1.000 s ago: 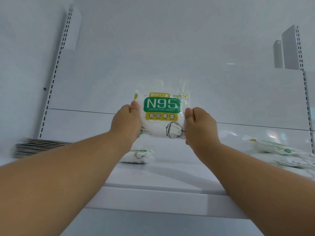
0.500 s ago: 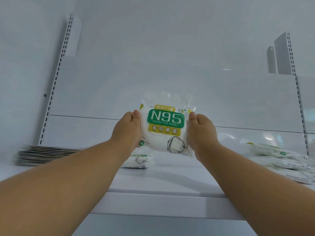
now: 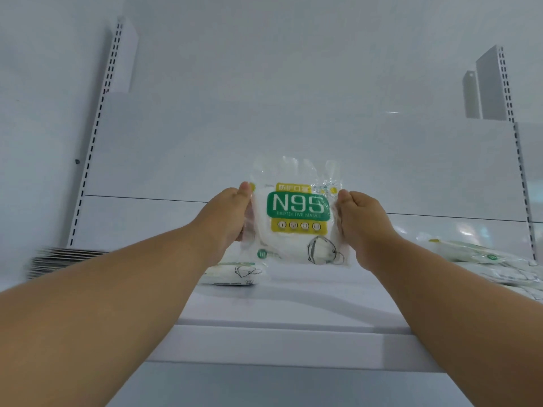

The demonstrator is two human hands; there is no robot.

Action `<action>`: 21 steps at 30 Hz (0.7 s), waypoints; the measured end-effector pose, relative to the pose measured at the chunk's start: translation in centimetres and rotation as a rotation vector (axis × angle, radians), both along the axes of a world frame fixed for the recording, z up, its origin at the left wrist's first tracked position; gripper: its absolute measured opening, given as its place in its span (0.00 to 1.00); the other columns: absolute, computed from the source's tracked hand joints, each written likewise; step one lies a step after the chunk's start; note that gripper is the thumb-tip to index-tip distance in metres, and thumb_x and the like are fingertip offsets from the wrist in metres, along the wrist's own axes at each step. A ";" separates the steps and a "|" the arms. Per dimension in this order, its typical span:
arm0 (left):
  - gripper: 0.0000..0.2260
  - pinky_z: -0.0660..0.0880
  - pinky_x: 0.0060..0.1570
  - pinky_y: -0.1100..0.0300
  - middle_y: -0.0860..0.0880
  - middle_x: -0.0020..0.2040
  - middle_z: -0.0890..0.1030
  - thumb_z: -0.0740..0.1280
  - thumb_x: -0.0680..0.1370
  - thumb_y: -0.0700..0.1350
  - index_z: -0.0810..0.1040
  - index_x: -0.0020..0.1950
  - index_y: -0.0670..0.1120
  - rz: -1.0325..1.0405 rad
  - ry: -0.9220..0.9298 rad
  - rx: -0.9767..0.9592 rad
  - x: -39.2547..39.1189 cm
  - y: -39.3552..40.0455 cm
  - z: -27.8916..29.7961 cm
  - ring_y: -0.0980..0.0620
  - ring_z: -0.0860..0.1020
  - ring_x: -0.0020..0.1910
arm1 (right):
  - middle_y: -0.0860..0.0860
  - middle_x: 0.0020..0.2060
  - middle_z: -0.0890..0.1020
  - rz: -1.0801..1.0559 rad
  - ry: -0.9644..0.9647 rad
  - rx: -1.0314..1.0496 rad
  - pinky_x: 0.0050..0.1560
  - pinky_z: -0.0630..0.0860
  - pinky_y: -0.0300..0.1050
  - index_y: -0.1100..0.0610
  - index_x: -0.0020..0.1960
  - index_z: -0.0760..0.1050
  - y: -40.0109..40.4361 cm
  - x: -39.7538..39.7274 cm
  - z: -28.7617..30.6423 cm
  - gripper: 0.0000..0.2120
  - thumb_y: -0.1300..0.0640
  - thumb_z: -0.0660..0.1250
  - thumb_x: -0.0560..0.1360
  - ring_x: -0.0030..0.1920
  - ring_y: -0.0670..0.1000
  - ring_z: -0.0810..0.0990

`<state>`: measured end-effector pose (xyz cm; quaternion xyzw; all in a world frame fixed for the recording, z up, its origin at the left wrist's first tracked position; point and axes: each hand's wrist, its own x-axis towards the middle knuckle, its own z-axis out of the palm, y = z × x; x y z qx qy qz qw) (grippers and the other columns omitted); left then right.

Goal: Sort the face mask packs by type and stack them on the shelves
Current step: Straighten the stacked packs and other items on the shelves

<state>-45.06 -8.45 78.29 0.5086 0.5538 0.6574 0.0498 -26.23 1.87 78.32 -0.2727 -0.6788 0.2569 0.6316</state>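
- We hold an N95 mask pack (image 3: 296, 212) upright in front of us, above the white shelf (image 3: 279, 342), its green label facing us.
- Our left hand (image 3: 227, 218) grasps the pack's left edge, thumb at the upper corner and fingers curled behind the plastic.
- Our right hand (image 3: 360, 221) grasps the right edge the same way, thumb up near the top corner.
- The pack hangs clear of the shelf surface; its lower edge shows a printed drawing of a mask.
- Another mask pack (image 3: 235, 273) lies flat on the shelf just below and behind our left hand, partly hidden by the wrist.
- A loose heap of similar packs (image 3: 493, 265) lies on the shelf at the right, well apart from the held one.
- A stack of thin dark-edged flat packs (image 3: 64, 261) sits at the far left of the shelf, blurred, so we cannot read what they are.
- Slotted white uprights (image 3: 94, 142) flank the back panel.
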 end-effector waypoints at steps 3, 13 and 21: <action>0.10 0.81 0.44 0.53 0.45 0.50 0.83 0.61 0.84 0.51 0.77 0.55 0.46 -0.075 -0.010 -0.037 0.1 -0.1 0.4 0.47 0.82 0.44 | 0.50 0.34 0.75 0.159 -0.053 -0.141 0.38 0.71 0.45 0.57 0.42 0.72 0.1 -0.1 -0.1 0.18 0.47 0.56 0.84 0.33 0.51 0.72; 0.03 0.78 0.30 0.63 0.46 0.40 0.85 0.71 0.79 0.41 0.81 0.48 0.41 -0.002 0.481 -0.290 -2.3 1.9 3.5 0.53 0.82 0.32 | 0.58 0.32 0.81 0.081 -0.345 0.022 0.26 0.76 0.40 0.62 0.42 0.75 2.4 1.3 2.1 0.09 0.61 0.69 0.79 0.26 0.50 0.81; 0.03 0.77 0.36 0.62 0.51 0.38 0.85 0.74 0.76 0.47 0.83 0.46 0.49 0.144 0.984 -0.575 -3.1 7.9 4.1 0.55 0.81 0.35 | 0.54 0.34 0.83 -0.151 -0.939 0.061 0.29 0.77 0.39 0.58 0.42 0.77 7.7 0.2 2.7 0.06 0.66 0.65 0.75 0.30 0.51 0.81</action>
